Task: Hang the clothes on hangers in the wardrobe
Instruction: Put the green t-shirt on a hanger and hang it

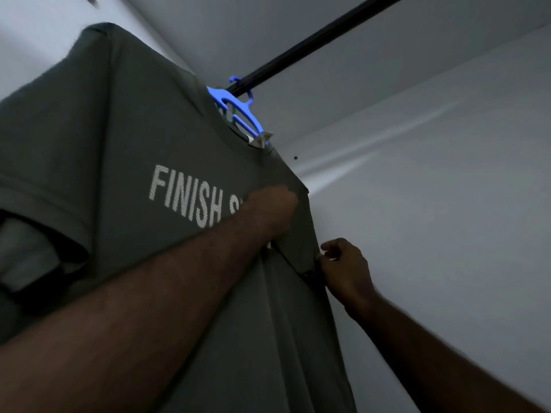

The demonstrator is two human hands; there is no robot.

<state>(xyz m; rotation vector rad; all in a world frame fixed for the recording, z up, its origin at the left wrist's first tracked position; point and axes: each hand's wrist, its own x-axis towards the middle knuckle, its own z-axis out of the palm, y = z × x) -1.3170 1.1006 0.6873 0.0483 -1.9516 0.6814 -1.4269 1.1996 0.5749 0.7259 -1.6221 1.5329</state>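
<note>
Closest in, the left arm [134, 293] reaches up across the shirt [143, 138], and the left hand [274, 214], below the hanger [238, 111], bunches chest fabric in curled fingers, probably to steady the shirt. Lower and right of the hanger, the right hand [346, 269] pinches the sleeve [301, 234] hem, apparently tugging it straight. The shirt sits on the blue hanger, hooked over the rod [313, 40], so it looks hung and is only being tidied. Both hands are clamped on cloth, near each other but apart.
</note>
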